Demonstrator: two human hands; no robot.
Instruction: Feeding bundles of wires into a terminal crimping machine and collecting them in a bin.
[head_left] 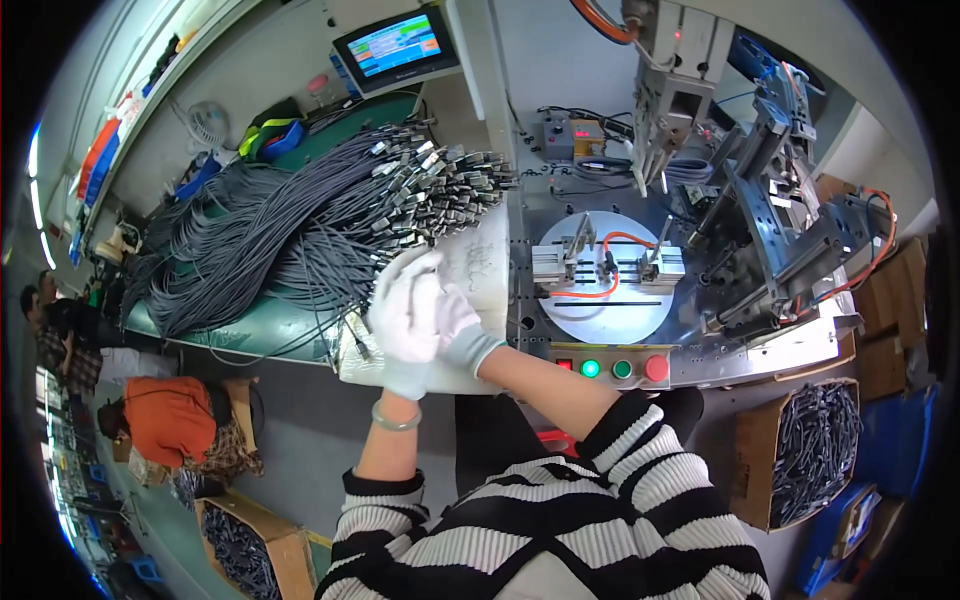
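At tabletop (250,335) edge, gloved left hand (400,315) and right hand (452,320) press together, grasp indeterminate; cable bundle (300,230) remains largely unprocessed; round fixture (600,315) carries one orange lead (600,292).

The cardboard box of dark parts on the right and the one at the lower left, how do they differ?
The right cardboard box stands beside the machine base and looks larger and heaped nearly to its rim; the lower-left cardboard box sits on the floor behind the person, looks smaller, and is filled less high. The right one shows a tall side wall; the left one shows mostly its open top. Both are brown cartons of dark grey cable pieces.
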